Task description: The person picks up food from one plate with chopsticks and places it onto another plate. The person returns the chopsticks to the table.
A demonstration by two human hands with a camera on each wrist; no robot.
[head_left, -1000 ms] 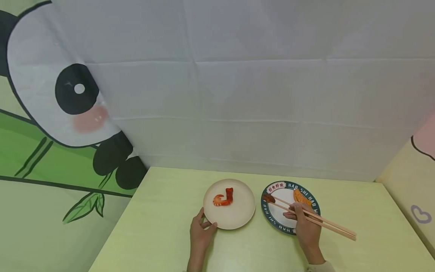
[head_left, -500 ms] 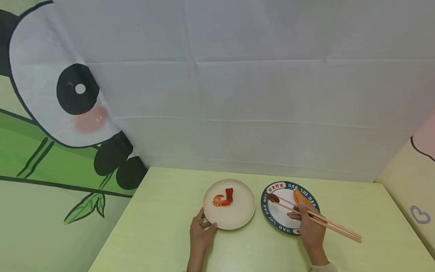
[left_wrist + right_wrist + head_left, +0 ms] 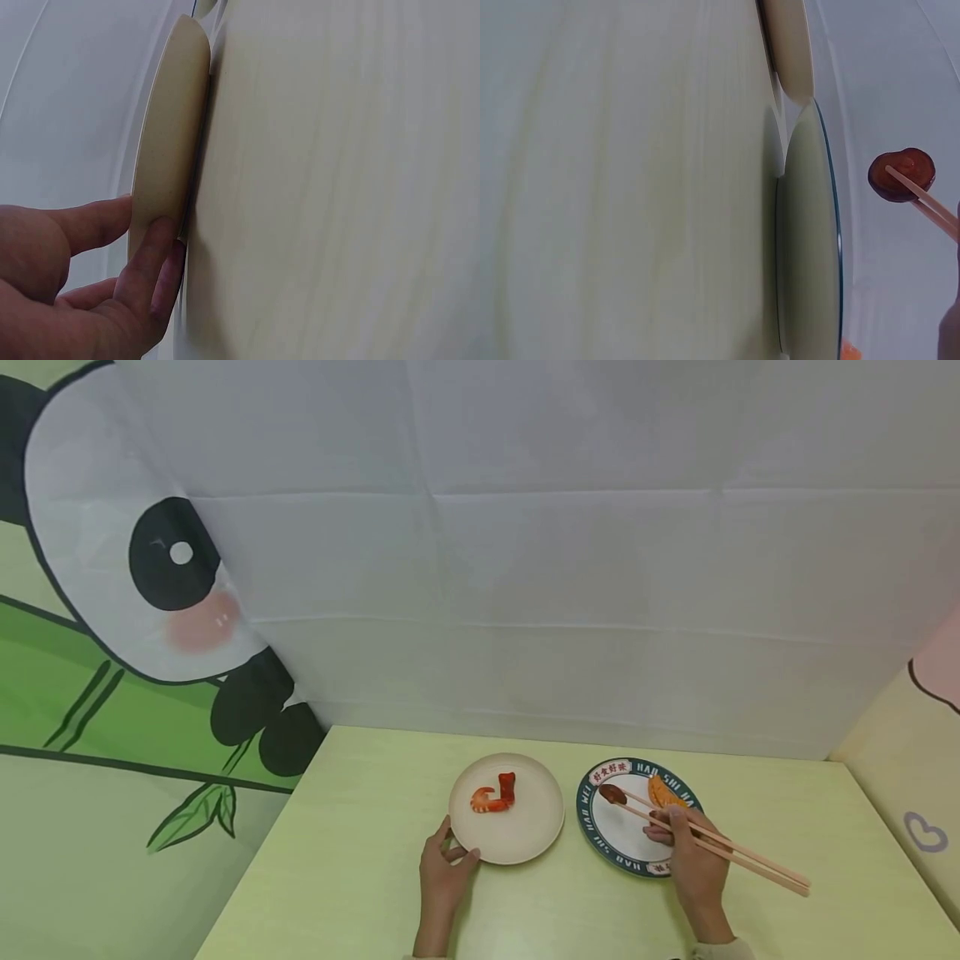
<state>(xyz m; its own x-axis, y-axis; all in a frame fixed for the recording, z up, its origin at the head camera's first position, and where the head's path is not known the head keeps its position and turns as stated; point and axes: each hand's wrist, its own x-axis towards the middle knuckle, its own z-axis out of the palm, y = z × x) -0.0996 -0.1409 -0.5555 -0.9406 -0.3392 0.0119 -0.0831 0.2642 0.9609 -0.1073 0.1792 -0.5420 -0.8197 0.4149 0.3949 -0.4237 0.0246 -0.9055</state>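
At the rim of a beige plate [image 3: 517, 843], my left hand [image 3: 446, 878] holds on with thumb and fingers; the left wrist view shows fingers [image 3: 154, 244] against the plate's side. A shrimp [image 3: 489, 802] and a dark red food piece [image 3: 507, 788] lie on this plate. My right hand [image 3: 697, 864] grips wooden chopsticks [image 3: 765, 863], whose tips pinch a brown, roundish food piece [image 3: 612, 794]. That piece is raised over a white plate with a dark lettered rim [image 3: 595, 837]. An orange food piece [image 3: 663, 792] lies on it, partly behind the right hand.
Both plates stand side by side on a pale yellow-green table [image 3: 360, 827]. Behind it hangs a creased grey-white sheet [image 3: 562, 568]. A wall with a painted panda [image 3: 97, 527] is at the left, and a cream wall panel [image 3: 900, 777] borders the right side.
My right hand has shifted to the right with the chopsticks, carrying the brown food piece from the patterned plate's left rim further inward. The left hand and beige plate stay in place.
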